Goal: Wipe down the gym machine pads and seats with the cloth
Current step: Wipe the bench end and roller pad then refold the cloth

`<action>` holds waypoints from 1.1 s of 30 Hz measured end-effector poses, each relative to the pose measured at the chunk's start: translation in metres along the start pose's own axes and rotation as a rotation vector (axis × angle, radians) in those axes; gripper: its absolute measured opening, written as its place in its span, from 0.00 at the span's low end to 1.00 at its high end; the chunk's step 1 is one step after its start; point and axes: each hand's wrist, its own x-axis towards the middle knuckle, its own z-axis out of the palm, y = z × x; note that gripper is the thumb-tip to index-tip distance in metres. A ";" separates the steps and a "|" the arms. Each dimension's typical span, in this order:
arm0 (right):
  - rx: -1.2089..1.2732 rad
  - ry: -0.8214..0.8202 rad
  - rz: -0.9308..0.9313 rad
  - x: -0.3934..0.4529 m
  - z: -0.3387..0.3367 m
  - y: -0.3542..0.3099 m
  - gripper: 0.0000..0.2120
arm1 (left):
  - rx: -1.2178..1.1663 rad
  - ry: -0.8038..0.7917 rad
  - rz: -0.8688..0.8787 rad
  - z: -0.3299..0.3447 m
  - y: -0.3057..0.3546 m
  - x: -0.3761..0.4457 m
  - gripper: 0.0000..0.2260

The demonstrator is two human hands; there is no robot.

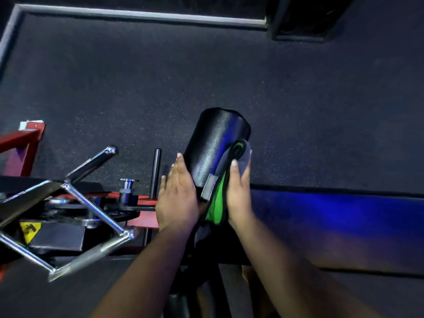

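Observation:
A black cylindrical roller pad (pixel 214 141) of the gym machine stands in the middle of the view. My left hand (pixel 176 193) lies flat against the pad's left side, fingers straight. My right hand (pixel 238 191) presses a grey and green cloth (pixel 218 198) against the pad's right side, fingers laid over the cloth. Part of the cloth hangs down between my two hands.
A chrome V-shaped handle (pixel 91 214) juts out at the left over the red machine frame (pixel 142 216). A black peg (pixel 156 173) and a pop-pin knob (pixel 126 182) stand beside the pad. A long bench pad (pixel 344 216) runs to the right. Dark rubber floor lies beyond.

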 end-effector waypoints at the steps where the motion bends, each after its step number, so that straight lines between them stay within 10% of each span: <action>1: 0.065 0.029 0.080 0.027 0.001 0.000 0.33 | -0.002 -0.034 0.016 -0.002 0.000 0.000 0.58; 5: 0.137 0.107 0.420 0.128 -0.006 -0.020 0.35 | -0.048 -0.063 -0.011 -0.008 0.003 -0.002 0.68; 12: -0.561 -0.032 -0.315 -0.026 0.010 -0.019 0.34 | 0.030 0.019 0.002 0.000 -0.001 0.001 0.36; 18: -1.213 -0.192 -0.418 0.083 0.054 -0.098 0.28 | 0.033 -0.039 0.048 0.000 -0.001 -0.002 0.69; 27: -1.198 -0.357 -0.554 -0.015 0.007 -0.047 0.29 | -0.068 0.062 0.041 0.003 -0.001 0.002 0.53; 33: -1.394 -0.290 -0.555 0.077 0.066 -0.096 0.23 | -0.060 -0.068 0.027 -0.009 0.002 0.002 0.73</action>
